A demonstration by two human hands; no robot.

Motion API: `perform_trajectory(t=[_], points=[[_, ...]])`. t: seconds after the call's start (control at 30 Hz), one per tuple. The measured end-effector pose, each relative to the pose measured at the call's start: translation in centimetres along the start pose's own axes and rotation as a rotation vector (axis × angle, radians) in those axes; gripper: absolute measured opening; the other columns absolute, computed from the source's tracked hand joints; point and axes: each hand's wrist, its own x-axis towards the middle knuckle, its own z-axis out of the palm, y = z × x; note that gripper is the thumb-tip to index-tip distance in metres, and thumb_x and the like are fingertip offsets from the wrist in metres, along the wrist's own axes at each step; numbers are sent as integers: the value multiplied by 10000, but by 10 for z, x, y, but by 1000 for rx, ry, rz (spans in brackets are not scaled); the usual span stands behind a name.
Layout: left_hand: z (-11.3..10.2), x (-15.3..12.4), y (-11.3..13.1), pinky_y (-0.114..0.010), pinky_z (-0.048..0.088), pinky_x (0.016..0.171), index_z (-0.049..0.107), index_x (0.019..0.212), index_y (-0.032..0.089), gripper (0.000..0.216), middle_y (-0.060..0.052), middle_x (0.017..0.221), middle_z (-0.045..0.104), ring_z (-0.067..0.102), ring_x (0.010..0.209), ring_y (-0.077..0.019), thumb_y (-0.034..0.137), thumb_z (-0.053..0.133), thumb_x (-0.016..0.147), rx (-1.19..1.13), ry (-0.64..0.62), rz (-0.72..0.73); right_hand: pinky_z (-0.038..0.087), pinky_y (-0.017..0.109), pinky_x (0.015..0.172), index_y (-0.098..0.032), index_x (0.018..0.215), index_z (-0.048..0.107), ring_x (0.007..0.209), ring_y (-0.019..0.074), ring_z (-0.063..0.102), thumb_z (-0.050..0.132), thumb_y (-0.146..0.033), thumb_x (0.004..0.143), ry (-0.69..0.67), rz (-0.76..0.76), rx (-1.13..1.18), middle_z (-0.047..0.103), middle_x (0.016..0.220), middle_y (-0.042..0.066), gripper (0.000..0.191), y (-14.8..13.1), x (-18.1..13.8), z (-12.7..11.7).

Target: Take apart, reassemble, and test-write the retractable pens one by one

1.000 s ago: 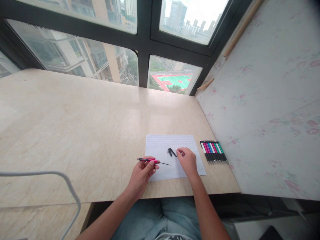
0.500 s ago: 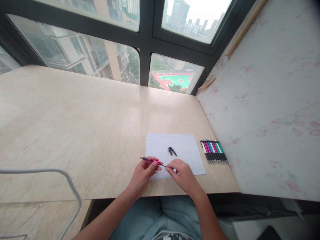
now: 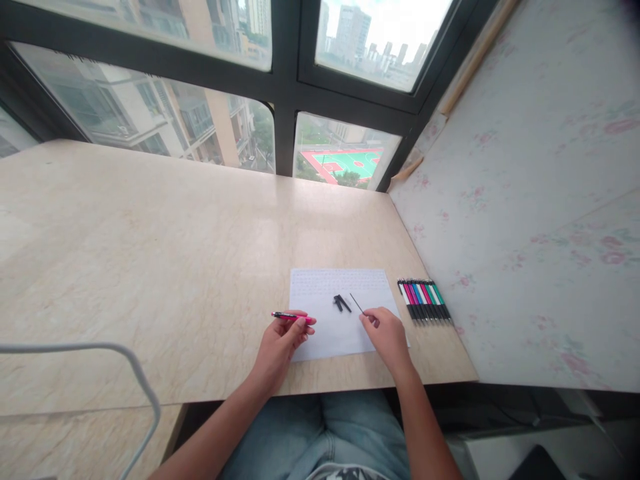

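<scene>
Pink, likely light, the pen barrel (image 3: 294, 317) is sitting gripped in your left fingers (image 3: 299, 324) near the desk (image 3: 200, 280) front, your right fingers (image 3: 373, 312) pinching a probably bendable refill (image 3: 357, 303), best held by one end.

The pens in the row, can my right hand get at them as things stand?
Likely yes: your right hand is near the pens, with nothing standing between. But it pinches the refill, so it may need to put that down to grip one.
</scene>
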Motion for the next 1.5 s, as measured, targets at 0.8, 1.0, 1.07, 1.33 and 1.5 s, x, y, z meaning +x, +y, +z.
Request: perform_trajectory(t=[0.8, 1.0, 1.07, 1.33, 1.5], points=[[-2, -13, -2, -276, 465, 635, 695, 808, 195, 154, -36, 721, 681, 609, 659, -181, 342, 706, 761, 553, -41, 359, 373, 212, 489, -157, 813, 692, 555, 100, 490, 752, -335, 712, -399, 706, 1496, 586, 672, -7, 214, -94, -42, 50], [2, -11, 3, -275, 463, 624, 685, 816, 173, 218, -22, 692, 668, 595, 640, -169, 359, 743, 719, 374, 36, 217, 428, 228, 555, -165, 853, 687, 636, 119, 558, 779, -335, 703, -354, 618, 1420, 644, 744, 24, 245, -85, -43, 41], [3, -10, 4, -269, 449, 606, 684, 825, 163, 236, -15, 664, 652, 570, 611, -156, 366, 745, 721, 355, 33, 190, 452, 239, 596, -168, 875, 685, 669, 128, 579, 760, -334, 725, -314, 563, 1362, 663, 772, 35, 236, -79, -41, 38], [2, -8, 5, -261, 414, 581, 698, 817, 156, 274, -14, 641, 631, 544, 592, -153, 400, 756, 707, 318, 55, 180, 515, 358, 697, -170, 879, 709, 742, 225, 644, 618, -397, 794, 26, 225, 503, 714, 805, 82, 259, -13, -2, 19], [1, -8, 4, -262, 420, 582, 694, 820, 158, 266, -23, 673, 651, 550, 603, -153, 393, 755, 710, 326, 52, 179, 500, 330, 704, -188, 864, 713, 727, 193, 625, 528, -283, 846, 52, -14, 162, 708, 893, 77, 209, -1, 21, 19]])
